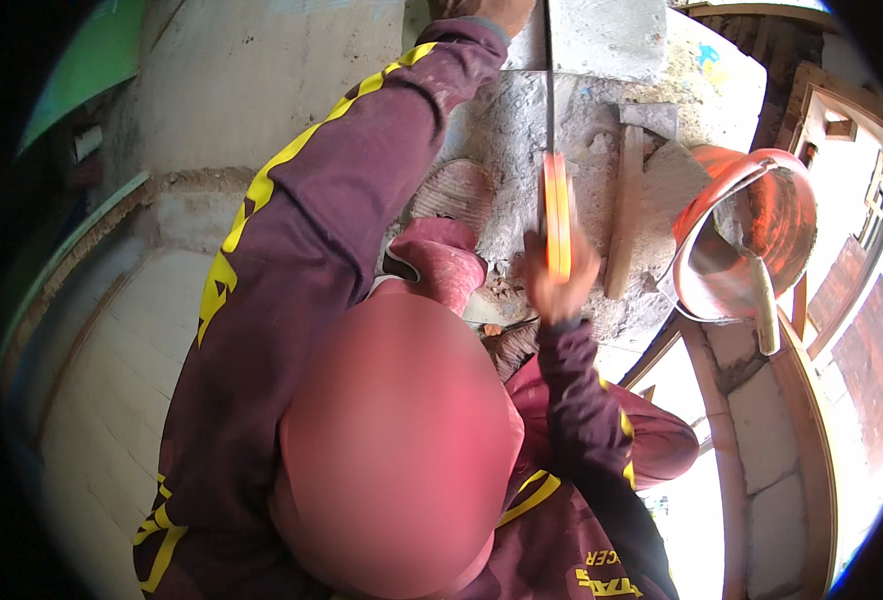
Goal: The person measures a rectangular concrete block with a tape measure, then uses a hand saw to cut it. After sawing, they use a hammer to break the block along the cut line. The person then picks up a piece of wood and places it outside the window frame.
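Observation:
My right hand is closed around the orange handle of a handsaw. Its thin, dark blade runs away from me, across a flat grey block at the top of the view. My left arm reaches far forward, and my left hand is at the top edge beside the blade. Its fingers are cut off by the frame, so what they touch is hidden. Just right of the saw lies a hatchet-like tool with a wooden handle and a flat grey metal head.
An orange bucket stands at the right, with a light-coloured handle sticking out over its rim. Rubble and dust cover the ground near the saw. Wooden frames and a block wall are at the far right. A pale wall panel rises at the left.

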Demonstrator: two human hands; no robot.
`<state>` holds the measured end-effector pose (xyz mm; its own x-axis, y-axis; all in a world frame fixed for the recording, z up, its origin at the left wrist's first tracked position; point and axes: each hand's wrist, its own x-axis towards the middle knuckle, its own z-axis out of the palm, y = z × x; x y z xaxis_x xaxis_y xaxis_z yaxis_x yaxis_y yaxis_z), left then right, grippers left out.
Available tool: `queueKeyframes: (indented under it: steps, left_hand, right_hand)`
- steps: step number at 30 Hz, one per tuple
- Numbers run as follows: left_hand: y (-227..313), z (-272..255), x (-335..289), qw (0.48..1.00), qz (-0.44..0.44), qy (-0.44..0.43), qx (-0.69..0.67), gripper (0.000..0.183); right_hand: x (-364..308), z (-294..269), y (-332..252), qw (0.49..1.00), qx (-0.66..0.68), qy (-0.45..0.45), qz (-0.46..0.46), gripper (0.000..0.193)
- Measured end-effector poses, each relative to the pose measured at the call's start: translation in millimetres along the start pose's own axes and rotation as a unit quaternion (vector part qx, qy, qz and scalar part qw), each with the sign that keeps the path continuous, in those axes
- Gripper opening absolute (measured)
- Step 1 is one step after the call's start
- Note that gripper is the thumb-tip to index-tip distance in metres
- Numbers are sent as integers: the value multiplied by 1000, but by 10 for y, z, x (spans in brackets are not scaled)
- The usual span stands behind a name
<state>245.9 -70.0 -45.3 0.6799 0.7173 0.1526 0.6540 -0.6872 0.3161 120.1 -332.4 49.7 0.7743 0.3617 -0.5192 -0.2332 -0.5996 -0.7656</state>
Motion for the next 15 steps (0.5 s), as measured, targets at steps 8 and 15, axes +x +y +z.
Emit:
queueKeyframes:
  steps: [8,15]
  left_hand:
    - [20,15,18,1000,17,7,10,50]
    - [-82,81,19,1000,8,-23,-3,58]
  right_hand:
    - [-175,12,67,984,167,50,-19,24]
    - [565,-67,-39,990,16,-4,-143,27]
